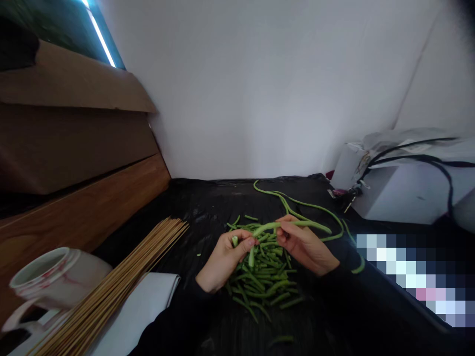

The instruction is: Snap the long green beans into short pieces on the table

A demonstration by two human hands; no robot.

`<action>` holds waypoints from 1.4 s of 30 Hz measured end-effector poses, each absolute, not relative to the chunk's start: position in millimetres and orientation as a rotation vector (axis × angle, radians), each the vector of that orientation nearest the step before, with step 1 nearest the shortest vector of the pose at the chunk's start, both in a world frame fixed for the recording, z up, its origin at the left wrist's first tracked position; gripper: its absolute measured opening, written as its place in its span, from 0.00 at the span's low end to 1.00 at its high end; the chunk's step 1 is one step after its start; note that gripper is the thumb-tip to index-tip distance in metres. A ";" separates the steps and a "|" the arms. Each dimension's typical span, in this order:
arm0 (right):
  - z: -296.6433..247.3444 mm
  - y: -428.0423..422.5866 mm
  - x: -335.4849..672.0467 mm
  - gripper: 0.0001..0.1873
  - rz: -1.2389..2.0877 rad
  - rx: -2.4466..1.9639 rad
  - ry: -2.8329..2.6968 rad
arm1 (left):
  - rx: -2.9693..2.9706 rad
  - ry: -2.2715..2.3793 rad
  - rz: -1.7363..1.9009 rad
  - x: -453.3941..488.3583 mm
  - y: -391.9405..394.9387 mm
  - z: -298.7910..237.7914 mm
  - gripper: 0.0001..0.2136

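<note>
A long green bean (307, 225) stretches between my two hands above the black-covered table. My left hand (227, 257) is closed on its left end, thumb against the fingers, with short bean pieces also showing at its fingers. My right hand (305, 247) pinches the same bean farther along, and its free end sticks out to the right. Under both hands lies a heap of short cut bean pieces (261, 282). Several whole long beans (315, 203) curve across the table behind and to the right of my right hand.
To the left, a bundle of thin wooden sticks (122, 274) lies over folded white paper (139, 309), beside a white mug (61, 277). A cardboard box (81, 143) stands behind them. At the right are a white box (393, 190) and black cables (415, 157). A white wall (252, 99) closes the back.
</note>
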State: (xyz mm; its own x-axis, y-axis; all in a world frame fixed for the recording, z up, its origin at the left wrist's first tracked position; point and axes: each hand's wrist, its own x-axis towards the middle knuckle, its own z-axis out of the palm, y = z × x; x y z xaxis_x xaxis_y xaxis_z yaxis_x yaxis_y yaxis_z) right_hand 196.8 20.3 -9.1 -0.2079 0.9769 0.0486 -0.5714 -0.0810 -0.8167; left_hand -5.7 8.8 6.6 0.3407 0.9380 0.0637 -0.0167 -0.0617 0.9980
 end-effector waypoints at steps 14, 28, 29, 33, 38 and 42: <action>-20.0 16.7 183.8 0.07 1.659 -0.601 -0.821 | 1.327 0.960 1.310 -3.6 18.5 -11.4 0.12; -25.2 12.3 170.8 0.11 1.604 -0.683 -0.949 | 1.104 0.962 1.460 1.0 19.9 -19.5 0.13; -26.1 11.8 169.6 0.11 1.597 -0.693 -0.963 | 1.077 0.959 1.464 1.7 19.6 -19.2 0.13; -28.2 8.6 164.5 0.12 1.539 -0.792 -1.075 | 1.005 0.951 1.517 4.9 18.3 -15.3 0.13; -24.3 4.7 162.4 0.12 1.510 -0.888 -1.265 | 1.076 0.942 1.518 4.6 18.0 -9.9 0.14; -20.3 6.6 167.0 0.12 1.469 -0.902 -1.194 | 1.198 0.965 1.473 1.3 18.1 -9.0 0.13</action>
State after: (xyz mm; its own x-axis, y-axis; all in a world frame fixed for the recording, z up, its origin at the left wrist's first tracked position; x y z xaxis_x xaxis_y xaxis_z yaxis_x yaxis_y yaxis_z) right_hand 167.0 6.6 -20.3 -0.2240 0.9738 0.0400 -0.2384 -0.0149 -0.9711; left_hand 1.3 18.1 -9.0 -0.0461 0.9763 0.2113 -0.1966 -0.2163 0.9563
